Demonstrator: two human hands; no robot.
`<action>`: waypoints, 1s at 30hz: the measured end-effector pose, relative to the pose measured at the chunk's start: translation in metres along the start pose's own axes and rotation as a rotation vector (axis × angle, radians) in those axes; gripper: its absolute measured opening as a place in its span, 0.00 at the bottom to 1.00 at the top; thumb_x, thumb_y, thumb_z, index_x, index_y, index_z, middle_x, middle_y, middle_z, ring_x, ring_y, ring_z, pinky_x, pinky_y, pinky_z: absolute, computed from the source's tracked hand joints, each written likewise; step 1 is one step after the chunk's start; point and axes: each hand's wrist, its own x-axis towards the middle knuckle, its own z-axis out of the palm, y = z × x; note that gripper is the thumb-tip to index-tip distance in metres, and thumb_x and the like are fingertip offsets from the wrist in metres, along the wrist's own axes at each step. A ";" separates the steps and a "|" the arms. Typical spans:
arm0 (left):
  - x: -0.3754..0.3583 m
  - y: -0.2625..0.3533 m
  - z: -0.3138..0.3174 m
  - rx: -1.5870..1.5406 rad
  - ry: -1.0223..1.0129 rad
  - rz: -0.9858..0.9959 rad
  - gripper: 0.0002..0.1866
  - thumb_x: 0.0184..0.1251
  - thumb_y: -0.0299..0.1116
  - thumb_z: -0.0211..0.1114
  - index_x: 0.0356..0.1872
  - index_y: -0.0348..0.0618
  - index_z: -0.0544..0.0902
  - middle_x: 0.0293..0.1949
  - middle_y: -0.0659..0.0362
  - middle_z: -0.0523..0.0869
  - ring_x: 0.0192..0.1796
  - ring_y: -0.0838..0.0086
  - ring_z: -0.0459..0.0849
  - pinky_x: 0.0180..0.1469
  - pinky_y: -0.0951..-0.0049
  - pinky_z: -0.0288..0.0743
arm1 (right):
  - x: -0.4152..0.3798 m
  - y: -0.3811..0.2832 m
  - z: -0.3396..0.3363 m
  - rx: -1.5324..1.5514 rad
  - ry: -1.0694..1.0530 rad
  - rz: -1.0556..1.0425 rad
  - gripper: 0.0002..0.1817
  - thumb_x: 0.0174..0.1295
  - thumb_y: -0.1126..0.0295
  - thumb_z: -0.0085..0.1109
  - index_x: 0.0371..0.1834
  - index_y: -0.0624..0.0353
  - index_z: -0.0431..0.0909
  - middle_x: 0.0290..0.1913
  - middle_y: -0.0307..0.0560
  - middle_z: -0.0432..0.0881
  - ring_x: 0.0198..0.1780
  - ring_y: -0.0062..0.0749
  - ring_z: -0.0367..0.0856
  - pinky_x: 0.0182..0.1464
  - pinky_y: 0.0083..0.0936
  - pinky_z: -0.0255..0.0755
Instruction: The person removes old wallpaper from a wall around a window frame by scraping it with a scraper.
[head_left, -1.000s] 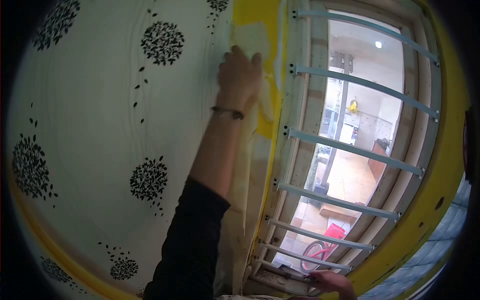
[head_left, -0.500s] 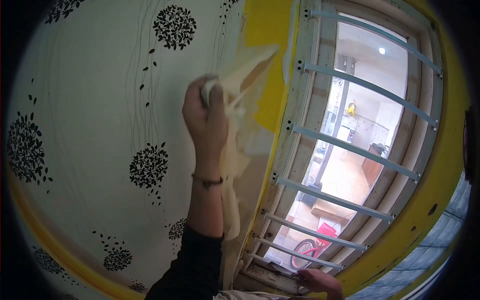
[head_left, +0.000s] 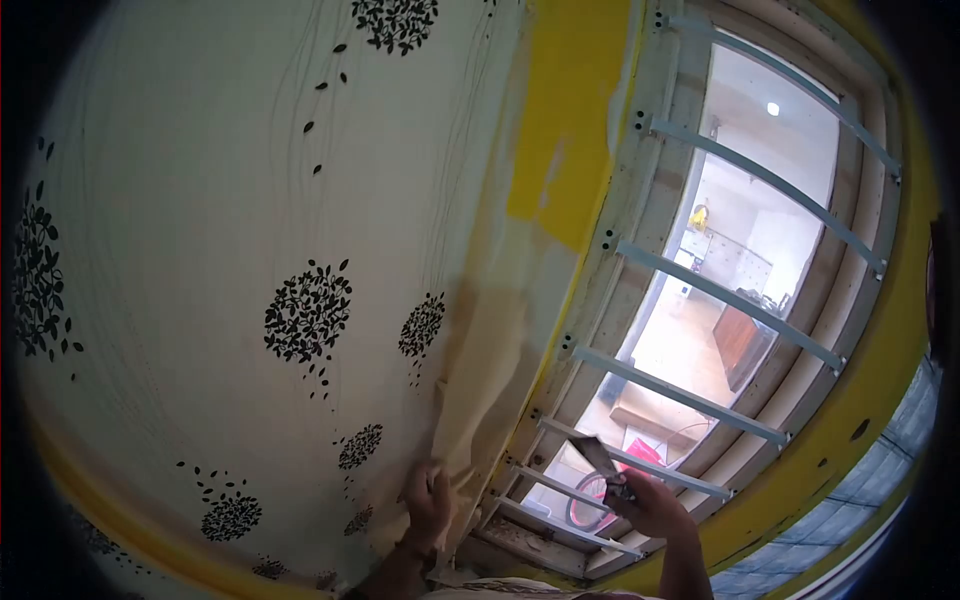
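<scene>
My left hand (head_left: 430, 508) is low on the wall, its fingers closed on the loose edge of a peeling wallpaper strip (head_left: 485, 365). The strip hangs pale and backside out, beside a bare yellow patch of wall (head_left: 565, 120). To the left, the wallpaper (head_left: 190, 240) still lies flat, white with black leaf clusters. In my right hand (head_left: 652, 505) is a putty knife (head_left: 594, 456), its flat blade pointing up and left in front of the window bars. Part of its handle is hidden by my fingers.
A window frame (head_left: 585, 385) with several metal bars (head_left: 730, 290) stands right of the wallpaper. Through it show another room and a pink bicycle (head_left: 590, 490). Yellow wall (head_left: 870, 370) surrounds the frame on the right.
My left hand has come down the wall, drawing the wallpaper strip downward. My right hand has risen from the sill, bringing the putty knife into clear view. The camera view has shifted.
</scene>
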 end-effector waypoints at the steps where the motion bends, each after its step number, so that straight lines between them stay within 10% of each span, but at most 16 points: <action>1: -0.024 -0.018 -0.006 -0.001 -0.001 -0.008 0.07 0.67 0.32 0.60 0.37 0.37 0.78 0.25 0.55 0.73 0.26 0.67 0.71 0.30 0.66 0.65 | 0.008 0.005 0.004 -0.002 -0.005 0.006 0.13 0.65 0.64 0.62 0.45 0.59 0.72 0.30 0.47 0.78 0.30 0.32 0.76 0.34 0.30 0.71; 7: -0.131 -0.116 -0.038 0.220 -0.363 -0.413 0.10 0.65 0.33 0.60 0.41 0.38 0.80 0.37 0.47 0.83 0.38 0.55 0.84 0.42 0.62 0.76 | 0.056 -0.041 0.002 0.017 0.197 -0.068 0.17 0.65 0.69 0.60 0.52 0.59 0.67 0.30 0.47 0.76 0.30 0.35 0.77 0.35 0.33 0.71; 11: -0.188 -0.192 -0.076 0.659 -0.998 -0.793 0.22 0.63 0.45 0.60 0.53 0.44 0.81 0.45 0.48 0.86 0.46 0.53 0.85 0.50 0.57 0.77 | 0.090 -0.106 -0.063 0.146 0.303 -0.115 0.17 0.66 0.75 0.55 0.56 0.59 0.66 0.30 0.40 0.73 0.30 0.22 0.76 0.30 0.22 0.72; 13: -0.259 -0.260 -0.095 0.711 -0.799 -0.634 0.22 0.56 0.44 0.65 0.47 0.39 0.83 0.44 0.45 0.86 0.49 0.52 0.84 0.49 0.59 0.77 | 0.107 -0.157 -0.102 0.014 0.462 -0.234 0.18 0.67 0.75 0.53 0.59 0.59 0.68 0.31 0.39 0.75 0.29 0.18 0.74 0.27 0.17 0.71; 18: -0.267 -0.239 -0.126 0.667 -0.964 -1.017 0.24 0.56 0.47 0.66 0.48 0.38 0.82 0.44 0.45 0.86 0.49 0.54 0.85 0.50 0.60 0.77 | 0.179 -0.251 -0.193 -0.347 0.741 -0.476 0.21 0.69 0.67 0.50 0.65 0.55 0.70 0.34 0.47 0.82 0.32 0.26 0.80 0.33 0.25 0.75; 25: -0.200 -0.197 -0.048 0.384 -1.039 -0.881 0.28 0.56 0.51 0.66 0.50 0.37 0.82 0.44 0.44 0.86 0.49 0.56 0.85 0.51 0.61 0.76 | 0.276 -0.315 -0.262 -0.936 0.980 -0.627 0.19 0.69 0.64 0.51 0.61 0.55 0.73 0.41 0.53 0.85 0.39 0.37 0.85 0.43 0.35 0.77; 30: -0.113 -0.143 0.001 0.265 -1.211 -0.723 0.31 0.58 0.57 0.68 0.50 0.39 0.81 0.40 0.51 0.87 0.44 0.66 0.86 0.48 0.67 0.77 | 0.278 -0.332 -0.262 -1.117 0.770 -0.688 0.19 0.68 0.65 0.53 0.60 0.56 0.75 0.45 0.55 0.85 0.44 0.43 0.86 0.47 0.37 0.77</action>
